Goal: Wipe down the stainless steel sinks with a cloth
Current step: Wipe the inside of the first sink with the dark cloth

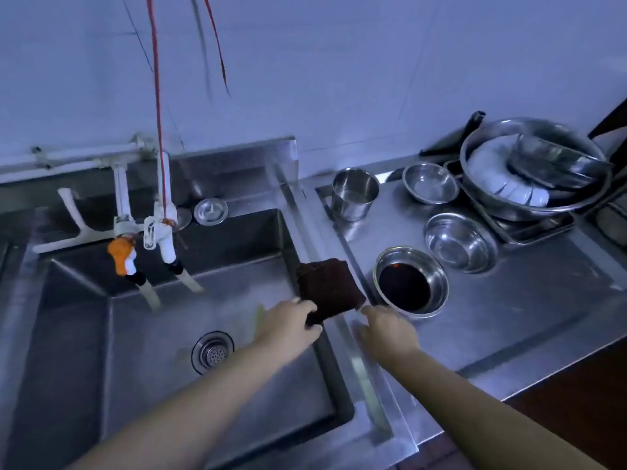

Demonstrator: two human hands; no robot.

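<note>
We take the sink (pixel 169 320) as landmark. Over its right edge our left hand (pixel 288 325) pinches the folded dark cloth (pixel 329 288), lifted so we can start wiping, we think. Right of the sink rim, our right hand (pixel 386 330) rests with loose fingers, holding nothing, near the bowl of dark liquid (pixel 405 283) on the bench (pixel 509 317).

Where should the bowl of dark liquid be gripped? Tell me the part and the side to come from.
Grip the bowl by its rim, at the near edge, coming from the front where the right hand already is. The rim flares outward, giving fingers a lip, and the liquid means it should likely stay level. The left side is crowded by the cloth that the left hand pinches.
</note>
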